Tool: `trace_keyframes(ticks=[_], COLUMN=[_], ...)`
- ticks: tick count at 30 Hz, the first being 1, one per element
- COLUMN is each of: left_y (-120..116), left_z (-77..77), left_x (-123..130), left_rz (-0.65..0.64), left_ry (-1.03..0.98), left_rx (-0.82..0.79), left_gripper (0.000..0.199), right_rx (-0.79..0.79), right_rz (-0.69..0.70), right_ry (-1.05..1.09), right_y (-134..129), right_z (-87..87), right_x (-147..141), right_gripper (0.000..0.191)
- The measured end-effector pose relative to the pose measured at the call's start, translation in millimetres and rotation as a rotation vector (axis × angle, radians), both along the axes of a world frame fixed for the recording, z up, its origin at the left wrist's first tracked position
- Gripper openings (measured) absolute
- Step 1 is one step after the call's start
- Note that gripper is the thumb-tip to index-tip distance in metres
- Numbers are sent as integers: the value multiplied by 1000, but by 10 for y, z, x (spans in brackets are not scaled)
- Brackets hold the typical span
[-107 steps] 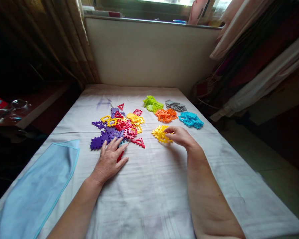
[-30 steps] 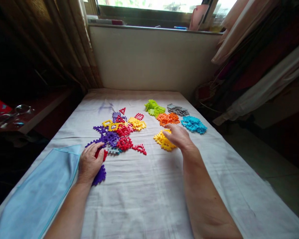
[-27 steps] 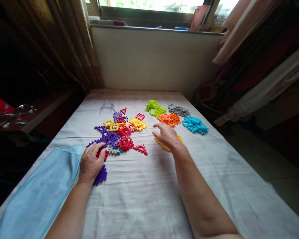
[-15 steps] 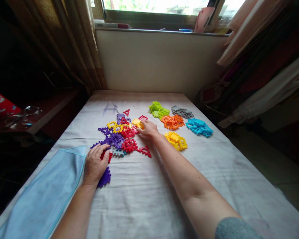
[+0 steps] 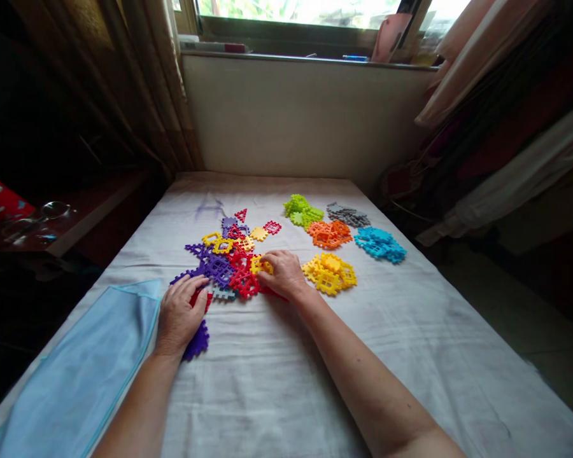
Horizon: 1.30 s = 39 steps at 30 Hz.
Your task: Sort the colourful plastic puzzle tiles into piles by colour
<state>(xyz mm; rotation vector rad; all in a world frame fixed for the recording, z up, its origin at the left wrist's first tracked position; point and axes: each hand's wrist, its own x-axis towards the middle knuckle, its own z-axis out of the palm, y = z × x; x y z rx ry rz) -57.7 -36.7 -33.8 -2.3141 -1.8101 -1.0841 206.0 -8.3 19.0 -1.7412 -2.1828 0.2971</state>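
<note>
A mixed heap of toothed plastic building pieces, with purple pieces (image 5: 219, 270) and red pieces (image 5: 243, 280) among them, lies on the white sheet (image 5: 286, 381). My right hand (image 5: 284, 275) is closed at the heap's right side, its fingertips on a yellow window-shaped piece (image 5: 260, 264). Under that hand part of a red piece is covered. My left hand (image 5: 181, 312) lies at the heap's near left edge, fingers stretched over the pieces. A red piece (image 5: 208, 301) shows by its thumb, and a dark purple piece (image 5: 198, 341) sticks out below the palm.
Sorted piles lie to the right: green pieces (image 5: 303, 213), grey pieces (image 5: 348, 215), orange pieces (image 5: 330, 235), blue pieces (image 5: 381, 244) and yellow pieces (image 5: 332, 273). A light blue cloth (image 5: 86, 362) covers the left edge. Glasses (image 5: 42, 216) rest on a side surface.
My right hand has come nearer to me from the heap's far side, uncovering a solid yellow piece there. More of the yellow pile shows. My left hand has stayed in place.
</note>
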Motion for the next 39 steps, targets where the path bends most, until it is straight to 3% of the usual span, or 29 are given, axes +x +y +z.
trace_keyframes(ticks=[11,19,22,27,31,34,39], left_y=[14,-4,-2,6,6,0,-2], left_z=[-34,4,1,-9,-7,-2,0], left_x=[-28,2,2,-6,-3,-2,-4], left_rz=[-10,1,4,-4,-5,-11,-14], left_ry=[21,8,4,14,26,29,34], left_rx=[-18,-27,-37,-29,-19,-14,-18], left_gripper=[34,32,31,32,32,33,33], right_rx=[5,-38,-139,-278,-299,-228,-57], right_rz=[-80,-267,-333,-330,-317,-309,-164], right_ry=[74,11,-13,24,3,-31,-28], right_y=[51,46,14,-6,-13,-15,-7], right_z=[-26,268,301,275,282,312,322], right_x=[5,697,938,1115,1162,1122,727], right_gripper=[37,28,33,44,45,41,30])
